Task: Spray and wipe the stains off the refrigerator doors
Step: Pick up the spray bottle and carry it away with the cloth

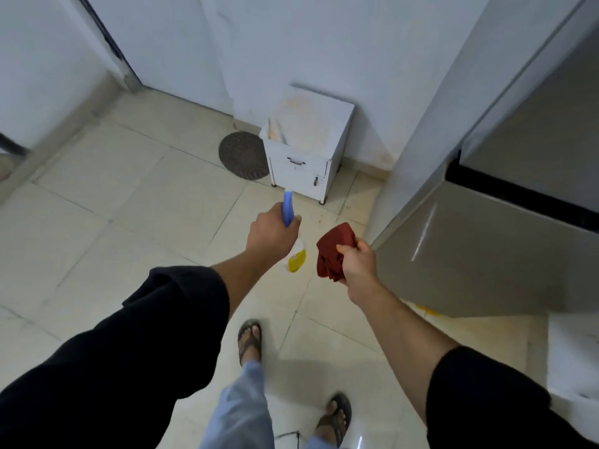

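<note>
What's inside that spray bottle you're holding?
Yellow liquid sits in the bottom of the spray bottle. The left hand grips its neck, so the inside there is hidden.

Refrigerator [486, 247] partly beyond right edge.

Glossy metal refrigerator [479, 254], red cloth [334, 251]

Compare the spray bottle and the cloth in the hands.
The spray bottle is rigid, blue-topped with yellow liquid; the cloth is soft and dark red. The spray bottle hangs from the left hand; the cloth is bunched in the right hand. Both are hand-held.
</note>
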